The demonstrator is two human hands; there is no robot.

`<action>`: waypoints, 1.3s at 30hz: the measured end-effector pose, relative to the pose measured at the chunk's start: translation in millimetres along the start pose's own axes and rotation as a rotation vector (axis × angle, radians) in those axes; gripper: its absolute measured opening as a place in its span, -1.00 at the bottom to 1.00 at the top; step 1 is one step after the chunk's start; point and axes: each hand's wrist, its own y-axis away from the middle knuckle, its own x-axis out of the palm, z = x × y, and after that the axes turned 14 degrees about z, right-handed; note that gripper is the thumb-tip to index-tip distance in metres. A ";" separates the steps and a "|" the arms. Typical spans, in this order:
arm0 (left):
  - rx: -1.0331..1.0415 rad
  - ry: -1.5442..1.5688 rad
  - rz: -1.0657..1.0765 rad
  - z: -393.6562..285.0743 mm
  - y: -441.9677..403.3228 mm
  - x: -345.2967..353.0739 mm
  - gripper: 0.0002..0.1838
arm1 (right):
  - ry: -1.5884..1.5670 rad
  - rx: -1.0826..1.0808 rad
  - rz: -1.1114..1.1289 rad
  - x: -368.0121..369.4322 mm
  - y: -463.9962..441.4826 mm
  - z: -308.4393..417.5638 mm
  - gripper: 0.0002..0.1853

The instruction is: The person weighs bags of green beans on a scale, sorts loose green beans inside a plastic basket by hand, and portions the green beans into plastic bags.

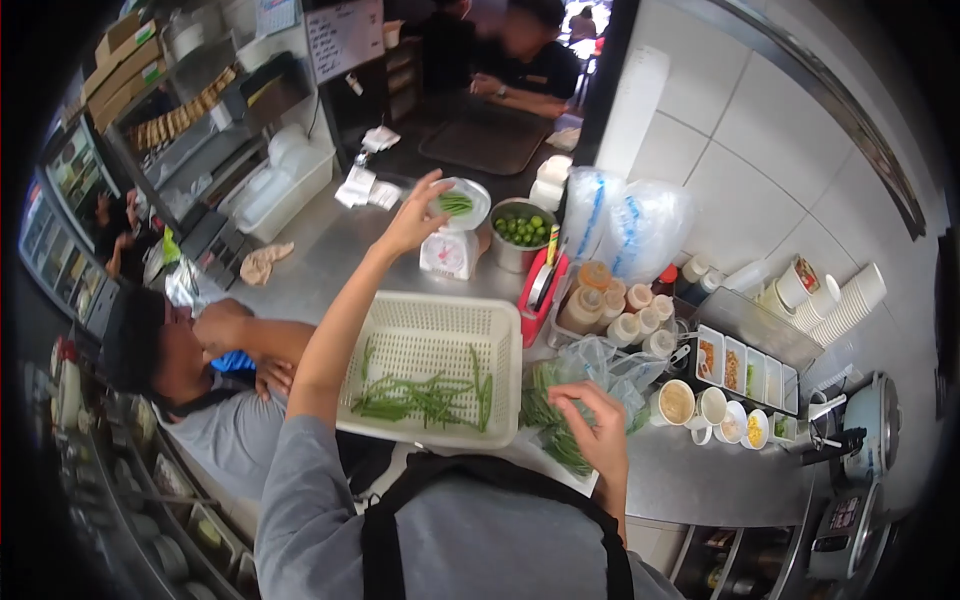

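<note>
My left hand (pixel 415 217) reaches out to the small white kitchen scale (pixel 446 254), fingers spread apart at the edge of its round pan (pixel 473 190). Cut green beans (pixel 455 204) lie in that pan. My right hand (pixel 598 422) is bent with its fingertips close together, above a bunch of green beans (pixel 563 440) beside a clear plastic bag (pixel 620 375). Whether a small piece is between those fingertips I cannot make out. In front of me, a white perforated basket (pixel 500 325) holds loose long green beans (pixel 425 400).
A metal pot of green limes (pixel 522 228) stands right of the scale. Sauce bottles (pixel 600 300), cups (pixel 675 402) and a topping tray (pixel 735 365) line the right side. A red tape dispenser (pixel 538 295) borders the basket. Another person (pixel 220 390) is close on my left.
</note>
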 end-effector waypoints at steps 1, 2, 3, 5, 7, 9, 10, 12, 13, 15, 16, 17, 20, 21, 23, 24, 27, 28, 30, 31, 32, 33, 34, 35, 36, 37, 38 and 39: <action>-0.037 0.054 -0.085 -11.2 13.7 0.9 -0.51 | -0.039 0.021 -0.012 0.6 2.7 -4.2 -0.88; -0.076 0.103 -0.174 -18.7 28.3 2.4 -0.54 | -0.084 0.051 -0.020 3.8 5.4 -10.2 -0.88; -0.190 0.126 -0.213 -12.1 46.0 7.0 -0.58 | -0.130 0.076 -0.030 8.7 6.0 -18.0 -0.89; -0.409 -0.239 0.049 3.2 94.1 11.1 -0.57 | -0.183 0.104 -0.031 21.5 0.0 -29.1 -0.89; -0.680 -0.511 0.377 24.8 144.9 22.0 -0.57 | -0.155 0.099 0.038 41.9 -9.2 -42.0 -0.89; -0.844 -0.700 0.639 55.2 191.5 48.0 -0.56 | -0.083 0.083 0.129 60.2 -20.0 -43.8 -0.89; -0.844 -0.805 0.711 65.5 208.9 59.0 -0.57 | -0.086 0.043 0.196 69.5 -24.9 -45.2 -0.88; -0.874 -0.764 0.725 64.5 221.6 80.3 -0.69 | -0.094 -0.028 0.329 90.0 -30.2 -52.9 -0.88; -0.888 -0.737 0.741 60.2 227.2 90.1 -0.74 | -0.076 -0.043 0.365 99.1 -30.5 -58.6 -0.87; -0.863 -0.748 0.653 52.0 236.7 103.8 -0.74 | -0.037 -0.020 0.412 114.4 -29.7 -69.0 -0.87; -0.845 -0.756 0.606 45.7 237.2 106.3 -0.73 | -0.013 -0.010 0.430 120.7 -30.3 -74.3 -0.87; -0.807 -0.695 0.626 40.4 238.8 105.3 -0.72 | -0.002 0.027 0.448 125.7 -28.9 -78.7 -0.88; -0.646 -0.467 0.625 34.4 237.2 95.4 -0.68 | 0.205 -0.055 0.433 131.4 -24.1 -86.6 -0.88; -0.567 -0.351 0.600 34.9 240.4 99.8 -0.67 | 0.192 -0.049 0.415 132.8 -22.2 -87.8 -0.88; -0.491 -0.167 0.614 37.3 242.5 108.0 -0.64 | 0.167 -0.040 0.371 135.1 -23.9 -90.0 -0.89; -0.496 -0.095 0.656 18.7 230.2 106.0 -0.62 | 0.178 -0.044 0.372 136.0 -25.4 -90.2 -0.89; -0.620 0.006 0.679 -29.4 204.3 112.2 -0.48 | 0.210 -0.041 0.373 136.6 -25.2 -88.7 -0.89; -0.679 0.017 0.668 -38.3 202.7 117.2 -0.42 | 0.218 -0.038 0.371 136.6 -25.2 -88.0 -0.89; -0.659 -0.182 0.641 -41.6 210.8 138.7 -0.19 | 0.225 -0.028 0.366 136.6 -24.3 -88.7 -0.88; -0.664 -0.274 0.706 -51.8 208.4 139.6 -0.16 | 0.222 -0.024 0.363 137.5 -24.6 -90.0 -0.88; -0.668 -0.365 0.770 -58.1 206.8 140.7 -0.14 | 0.219 -0.020 0.361 138.1 -24.4 -90.7 -0.88; -0.652 -0.399 0.824 -58.7 207.8 143.4 -0.15 | 0.212 -0.020 0.352 138.0 -24.0 -90.2 -0.88; -0.635 -0.433 0.877 -58.2 209.0 145.0 -0.16 | 0.205 -0.021 0.343 137.7 -24.2 -89.1 -0.88; -0.617 -0.473 0.926 -55.9 208.8 144.7 -0.17 | 0.198 -0.028 0.332 137.4 -25.9 -88.8 -0.87; -0.603 -0.446 0.949 -51.9 210.3 144.3 -0.23 | 0.198 -0.030 0.331 137.5 -26.4 -89.2 -0.87; -0.590 -0.421 0.973 -46.1 213.7 144.4 -0.29 | 0.196 -0.032 0.329 138.2 -26.3 -90.0 -0.88; -0.576 -0.393 0.996 -41.5 217.3 146.1 -0.35 | 0.195 -0.032 0.328 138.4 -25.6 -90.5 -0.88; -0.585 -0.421 0.954 -40.0 222.0 150.9 -0.41 | 0.201 -0.036 0.328 138.3 -25.1 -90.8 -0.87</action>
